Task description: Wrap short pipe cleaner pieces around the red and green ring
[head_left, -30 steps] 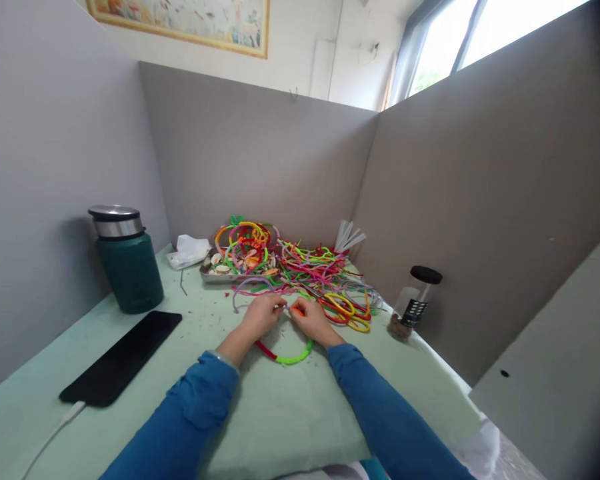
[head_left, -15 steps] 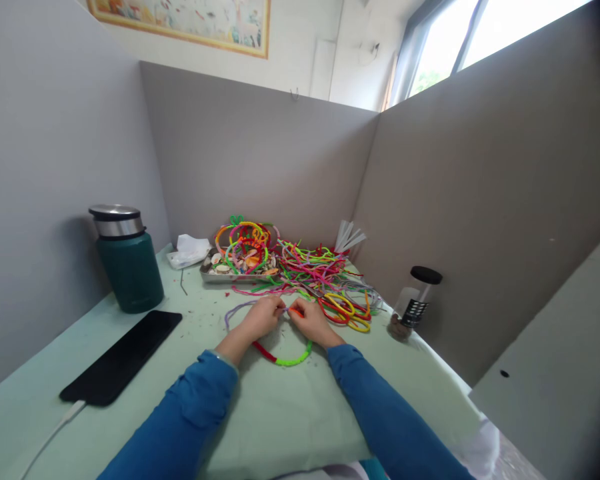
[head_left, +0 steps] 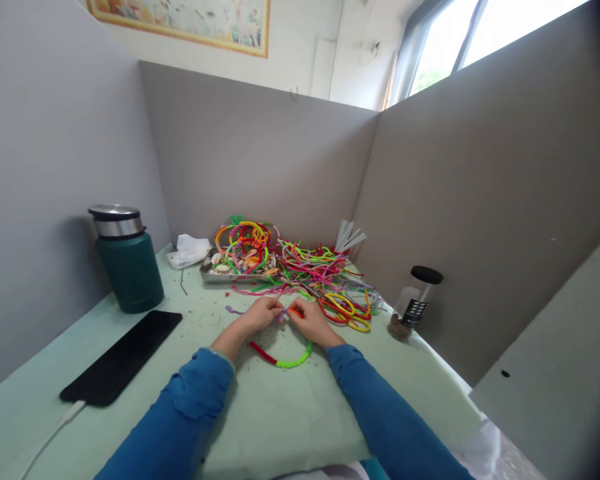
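Observation:
My left hand (head_left: pixel 260 316) is closed in a pinch on a purple pipe cleaner (head_left: pixel 234 311), whose loose end sticks out to the left. Right beside it, my right hand (head_left: pixel 312 321) pinches the orange end (head_left: pixel 295 312) of a curved pipe-cleaner band. That band runs down through a green section (head_left: pixel 294 363) to a red section (head_left: pixel 263 353), lying in an arc below my hands. Purple and orange meet between my fingertips, where the exact join is hidden. Scissors with red and yellow handles (head_left: pixel 345 309) lie just right of my right hand.
A tray (head_left: pixel 240 279) of wooden slices and finished pipe-cleaner rings stands at the back, beside a heap of pipe cleaners (head_left: pixel 315 263). A green bottle (head_left: pixel 129 270) and a phone (head_left: pixel 123 360) are on the left. A clear jar (head_left: pixel 414 307) stands right. Grey partitions (head_left: pixel 260 147) enclose the table.
The purple pipe cleaner's long loop on the left has become a short loose end, with more purple gathered at my fingertips. My left hand has shifted slightly; my right hand stays in place.

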Motion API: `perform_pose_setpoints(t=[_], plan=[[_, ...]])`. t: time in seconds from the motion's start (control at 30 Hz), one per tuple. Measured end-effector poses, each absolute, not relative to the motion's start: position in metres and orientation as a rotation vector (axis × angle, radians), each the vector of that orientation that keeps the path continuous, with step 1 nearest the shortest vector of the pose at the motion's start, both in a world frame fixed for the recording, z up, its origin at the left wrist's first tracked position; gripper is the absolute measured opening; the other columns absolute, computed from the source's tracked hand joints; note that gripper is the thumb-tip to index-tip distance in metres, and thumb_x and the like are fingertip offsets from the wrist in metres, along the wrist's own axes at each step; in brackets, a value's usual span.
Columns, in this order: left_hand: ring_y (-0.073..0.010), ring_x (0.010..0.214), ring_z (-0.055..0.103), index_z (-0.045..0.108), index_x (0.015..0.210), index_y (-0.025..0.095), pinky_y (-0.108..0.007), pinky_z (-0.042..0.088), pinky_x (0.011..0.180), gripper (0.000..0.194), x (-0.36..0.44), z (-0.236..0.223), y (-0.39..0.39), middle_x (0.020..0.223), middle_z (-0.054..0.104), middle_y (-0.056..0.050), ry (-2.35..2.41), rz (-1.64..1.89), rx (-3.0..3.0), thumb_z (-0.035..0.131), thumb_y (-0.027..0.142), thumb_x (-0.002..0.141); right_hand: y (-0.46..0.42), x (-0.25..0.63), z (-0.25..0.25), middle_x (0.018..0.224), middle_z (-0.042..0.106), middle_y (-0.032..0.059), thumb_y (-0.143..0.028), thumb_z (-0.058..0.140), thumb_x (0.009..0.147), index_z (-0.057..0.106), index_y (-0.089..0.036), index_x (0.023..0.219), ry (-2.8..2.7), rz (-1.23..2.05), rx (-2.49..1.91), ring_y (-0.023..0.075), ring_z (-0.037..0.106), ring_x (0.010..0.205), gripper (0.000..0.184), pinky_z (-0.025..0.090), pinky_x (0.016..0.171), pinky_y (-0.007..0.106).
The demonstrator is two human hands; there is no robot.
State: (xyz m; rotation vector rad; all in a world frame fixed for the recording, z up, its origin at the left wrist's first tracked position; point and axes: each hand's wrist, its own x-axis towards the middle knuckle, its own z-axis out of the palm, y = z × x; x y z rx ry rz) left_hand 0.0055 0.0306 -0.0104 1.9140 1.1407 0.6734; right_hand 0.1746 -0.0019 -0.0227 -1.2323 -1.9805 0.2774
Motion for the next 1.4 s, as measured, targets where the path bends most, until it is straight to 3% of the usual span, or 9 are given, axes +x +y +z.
perform_pose_setpoints(t=[0.2, 0.5, 0.77, 1.4], plan=[[-0.01, 0.055, 0.046, 0.062, 0.069, 0.012, -0.021, 0.033, 0.056, 0.018, 0.007, -0.01, 0.03, 0.06, 0.059, -0.001, 1.202, 0.691, 2.116, 0.047, 0.017, 0.075, -0.002, 0.174, -0.023, 0.068, 0.061, 0.0002, -0.022, 0.052, 0.078, 0.06, -0.017, 0.076, -2.003, 0.246, -1.26, 0.011, 0.051, 0.061, 0.009, 0.034, 0.057, 0.021], [-0.0147, 0.075, 0.056, 0.065, 0.087, 0.016, -0.023, 0.037, 0.066, 0.02, 0.006, -0.009, 0.027, 0.082, 0.067, -0.005, 1.299, 0.694, 2.41, 0.048, 0.017, 0.076, 0.0, 0.174, -0.024, 0.068, 0.062, 0.0005, -0.021, 0.052, 0.078, 0.06, -0.017, 0.076, -2.023, 0.212, -1.291, 0.0112, 0.051, 0.061, 0.009, 0.034, 0.057, 0.021], [-0.0152, 0.07, 0.055, 0.066, 0.083, 0.016, -0.024, 0.036, 0.064, 0.022, 0.005, -0.003, 0.022, 0.075, 0.066, -0.006, 1.355, 0.655, 2.442, 0.047, 0.026, 0.079, -0.001, 0.175, -0.022, 0.067, 0.061, 0.0002, -0.023, 0.052, 0.079, 0.061, -0.018, 0.079, -2.031, 0.226, -1.262, 0.0114, 0.05, 0.06, 0.011, 0.033, 0.057, 0.021], [-0.0118, 0.06, 0.049, 0.065, 0.072, 0.013, -0.021, 0.034, 0.056, 0.019, 0.009, 0.0, 0.02, 0.061, 0.059, -0.001, 1.295, 0.618, 2.305, 0.047, 0.018, 0.075, -0.001, 0.175, -0.024, 0.066, 0.059, -0.0008, -0.025, 0.051, 0.08, 0.061, -0.018, 0.074, -2.041, 0.227, -1.232, 0.0104, 0.048, 0.059, 0.013, 0.033, 0.057, 0.02]])
